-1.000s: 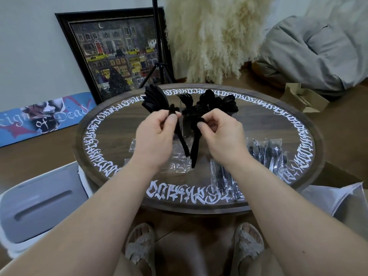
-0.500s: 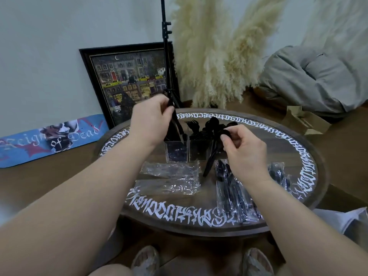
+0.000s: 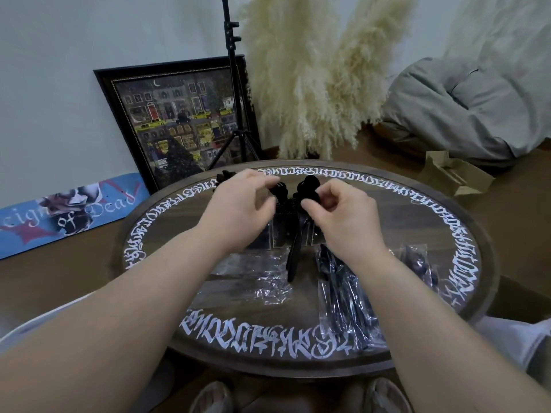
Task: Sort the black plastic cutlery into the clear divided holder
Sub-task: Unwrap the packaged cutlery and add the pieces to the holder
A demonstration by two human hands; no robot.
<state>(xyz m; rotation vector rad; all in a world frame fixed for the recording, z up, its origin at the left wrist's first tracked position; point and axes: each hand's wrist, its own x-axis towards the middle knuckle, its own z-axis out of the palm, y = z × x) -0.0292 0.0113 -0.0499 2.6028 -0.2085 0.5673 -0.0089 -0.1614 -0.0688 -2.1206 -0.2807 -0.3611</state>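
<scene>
One head-worn view looks forward and down, close over the round counter, wall at 12 o'clock.

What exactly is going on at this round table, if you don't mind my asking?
A person is sorting black plastic cutlery into a clear holder on the round table. The right hand pinches a black piece whose handle hangs down in front of the holder. The left hand reaches over the holder's left side. Wrapped packs and empty wrappers lie nearer.

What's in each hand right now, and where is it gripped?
The right hand pinches a black utensil by its upper end; the handle hangs down in front of the holder. The left hand seems empty, its fingertips at the cutlery tops.
</scene>
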